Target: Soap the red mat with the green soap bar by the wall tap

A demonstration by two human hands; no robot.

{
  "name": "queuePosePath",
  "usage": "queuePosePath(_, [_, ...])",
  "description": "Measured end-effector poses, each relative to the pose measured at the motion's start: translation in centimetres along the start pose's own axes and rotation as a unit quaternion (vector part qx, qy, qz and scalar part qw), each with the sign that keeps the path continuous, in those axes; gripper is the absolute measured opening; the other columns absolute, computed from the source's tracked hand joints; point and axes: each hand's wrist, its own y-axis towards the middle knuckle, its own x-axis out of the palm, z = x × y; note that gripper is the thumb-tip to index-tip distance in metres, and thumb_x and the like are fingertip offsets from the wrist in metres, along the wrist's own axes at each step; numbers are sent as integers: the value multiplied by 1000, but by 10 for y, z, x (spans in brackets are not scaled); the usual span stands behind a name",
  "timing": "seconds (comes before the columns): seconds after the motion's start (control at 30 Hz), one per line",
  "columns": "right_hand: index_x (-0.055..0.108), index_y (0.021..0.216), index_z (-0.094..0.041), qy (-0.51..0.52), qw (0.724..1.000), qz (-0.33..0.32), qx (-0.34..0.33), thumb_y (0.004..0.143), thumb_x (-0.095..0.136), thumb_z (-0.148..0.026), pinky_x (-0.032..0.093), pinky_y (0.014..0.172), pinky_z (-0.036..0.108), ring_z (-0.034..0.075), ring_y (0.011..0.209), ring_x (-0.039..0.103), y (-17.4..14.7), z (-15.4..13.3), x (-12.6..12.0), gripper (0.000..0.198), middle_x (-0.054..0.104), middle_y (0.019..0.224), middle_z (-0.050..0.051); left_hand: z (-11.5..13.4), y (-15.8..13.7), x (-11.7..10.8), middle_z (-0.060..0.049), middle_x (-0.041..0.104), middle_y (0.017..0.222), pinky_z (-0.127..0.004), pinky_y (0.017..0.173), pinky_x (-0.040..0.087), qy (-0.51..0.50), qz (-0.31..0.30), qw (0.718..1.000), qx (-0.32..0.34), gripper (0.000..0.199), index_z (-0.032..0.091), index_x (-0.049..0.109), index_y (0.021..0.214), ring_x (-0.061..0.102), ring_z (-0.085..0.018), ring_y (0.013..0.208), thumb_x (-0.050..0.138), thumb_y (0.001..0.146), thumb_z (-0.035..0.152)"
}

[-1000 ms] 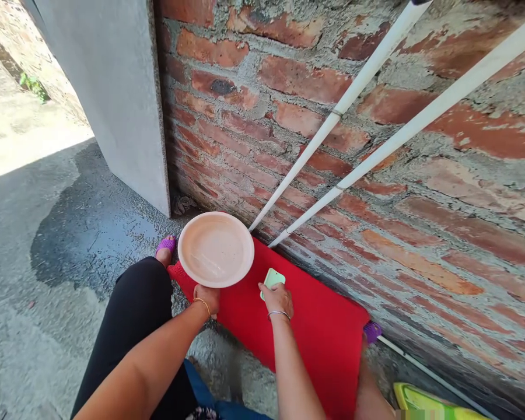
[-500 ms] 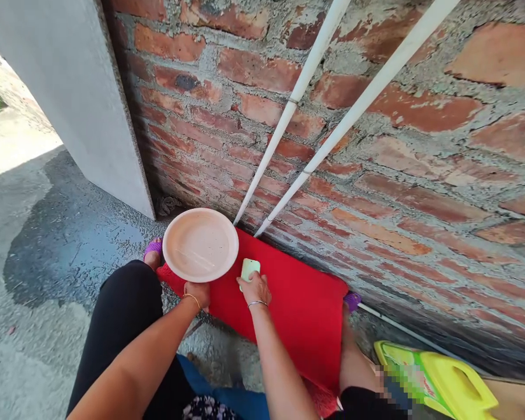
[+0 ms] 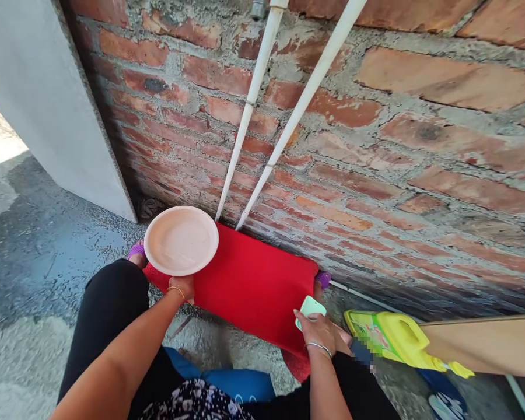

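While the right hand (image 3: 320, 333) pinches a green block (image 3: 311, 306), the bowl (image 3: 181, 236) may tip, gripped one-sidedly by the left hand (image 3: 184, 286).

From my remote seat I count two bare hands, one left hand (image 3: 181, 287) and one right hand (image 3: 318, 330). I make it two bracelets (image 3: 318, 346), one basin (image 3: 181, 239), one pale green object (image 3: 310, 307), one red cloth (image 3: 251, 283), two purple slippers (image 3: 323, 280), two upright white pipes (image 3: 297, 114), one yellow jug (image 3: 398, 335), one grey slab (image 3: 61, 111) and one brick wall (image 3: 350, 169).
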Motion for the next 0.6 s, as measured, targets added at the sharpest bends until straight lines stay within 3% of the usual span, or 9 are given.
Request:
queuePosePath(0.07, [62,96,-22,36,999,-12,-22,80,52,-58,43,64,30,23,81,64,-22,-27,9,40,63,88,10,0,1,1,-15,71,110,-41,85,55,11,5,1000,-1,54,16,70,100,65,-32,105,84,48,25])
queuePosePath(0.2, [61,96,-28,57,987,-65,-134,72,67,-48,39,58,24,16,75,60,-69,-93,25,32,59,91,2,-2,3,2,-15,68,116,-40,86,55,28,13,1000,1,60,18,69,103,63,-32,109,84,46,28])
queuePosePath(0.27, [61,96,-29,59,983,-72,-161,70,69,-45,39,60,23,15,77,60,-78,-105,25,32,58,94,0,-2,4,3,-16,68,118,-39,86,55,33,19,999,3,63,18,67,106,63,-32,110,84,46,29])
queuePosePath(0.33, [61,97,-28,57,985,-68,-150,72,69,-44,41,64,24,15,82,60,-75,-95,18,30,57,99,1,-3,5,4,-16,67,120,-39,88,54,40,29,999,6,66,18,66,107,61,-32,112,84,44,29])
queuePosePath(0.5, [60,104,-21,56,997,-60,-3,85,59,-46,48,74,32,16,86,59,-46,-23,-11,32,60,101,4,-3,7,5,-16,67,120,-38,89,54,48,36,998,12,65,16,66,108,61,-32,112,82,45,28])
queuePosePath(0.6, [58,109,-19,56,997,-53,8,89,54,-47,49,79,35,16,90,58,-43,-6,-17,34,60,107,5,-3,8,5,-15,68,117,-39,89,54,40,36,998,15,62,16,67,105,62,-32,110,82,46,28])
